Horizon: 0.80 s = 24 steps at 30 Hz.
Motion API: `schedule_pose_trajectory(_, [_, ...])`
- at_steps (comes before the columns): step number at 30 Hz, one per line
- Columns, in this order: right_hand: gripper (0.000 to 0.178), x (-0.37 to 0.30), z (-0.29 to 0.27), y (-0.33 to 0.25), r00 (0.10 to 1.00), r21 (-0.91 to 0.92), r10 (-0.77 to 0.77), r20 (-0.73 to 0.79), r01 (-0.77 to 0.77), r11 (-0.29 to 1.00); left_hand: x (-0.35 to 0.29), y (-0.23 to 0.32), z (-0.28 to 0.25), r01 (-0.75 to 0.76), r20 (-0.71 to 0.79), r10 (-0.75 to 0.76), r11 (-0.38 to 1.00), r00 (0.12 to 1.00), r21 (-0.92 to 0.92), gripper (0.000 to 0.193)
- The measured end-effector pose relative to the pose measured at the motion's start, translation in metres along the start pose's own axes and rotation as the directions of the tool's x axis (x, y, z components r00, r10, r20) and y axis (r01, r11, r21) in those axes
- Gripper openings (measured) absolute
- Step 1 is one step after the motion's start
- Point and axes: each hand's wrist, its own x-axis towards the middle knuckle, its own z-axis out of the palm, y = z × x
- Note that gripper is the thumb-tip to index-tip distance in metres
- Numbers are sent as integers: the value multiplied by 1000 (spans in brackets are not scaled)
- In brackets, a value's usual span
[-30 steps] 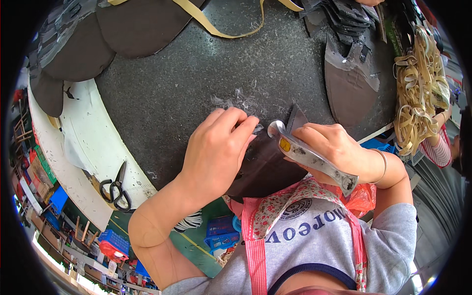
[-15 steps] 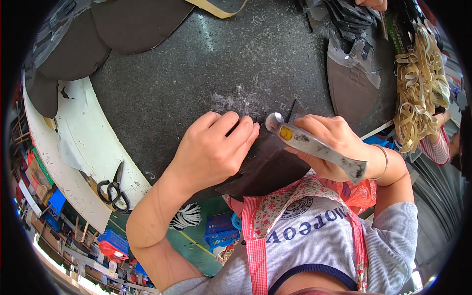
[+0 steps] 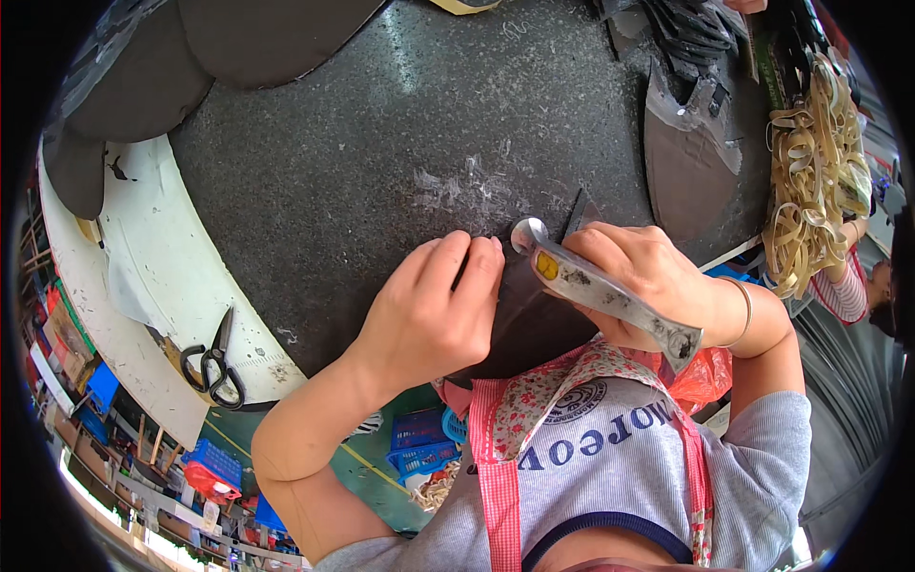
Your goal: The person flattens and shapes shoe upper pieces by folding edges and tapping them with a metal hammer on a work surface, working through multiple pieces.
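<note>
My right hand [image 3: 634,286] is wrapped round a cobbler's hammer [image 3: 610,291]. Its metal head shows a round face at one end and a flared end at the other, with a yellow spot near the face; the handle is hidden. Under both hands, at the near edge of the dark work surface [image 3: 315,191], lies a dark brown leather-like piece [image 3: 534,329], and a pointed dark tip [image 3: 581,212] shows beyond my right knuckles. My left hand [image 3: 429,310] is closed, fingertips pinched at the piece's left edge beside the hammer face.
Black scissors [image 3: 217,367] lie on a white board at the left. Large rounded dark pieces [image 3: 267,43] overlap at the far left. A similar cut piece [image 3: 688,157] and a stack of dark pieces stand at the right, beside a bundle of beige straps [image 3: 801,181]. Another person's sleeve [image 3: 841,294] shows there.
My left hand has shifted slightly right, its fingers drawn closer together along the edge of the dark piece. The hammer stays near the same place. The view has shifted a little.
</note>
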Motion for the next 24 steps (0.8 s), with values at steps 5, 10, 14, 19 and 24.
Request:
schedule_pose_trajectory(5, [39, 5, -1, -1, 999, 3, -31, -13, 31, 1000, 3, -1, -7, -35, 59, 36, 999, 998, -14, 24])
schedule_pose_trajectory(10, [38, 10, -4, 0, 999, -6, -41, 20, 41, 999, 0, 0, -13, 290, 50, -287, 924, 957, -248, 27])
schedule_pose_trajectory(14, [38, 10, -1, 1, 998, -41, -61, -6, 61, 997, -7, 1, -10, 362, 48, -371, 859, 927, -363, 30])
schedule_pose_trajectory(19, [37, 11, -2, 1, 996, -69, -89, -4, 89, 994, -10, 9, -5, 225, -45, -238, 954, 970, -196, 29])
schedule_pose_trajectory(24, [35, 16, -6, -4, 992, -64, -121, -22, 119, 991, -9, 18, -6, 187, -7, -187, 982, 982, -25, 24])
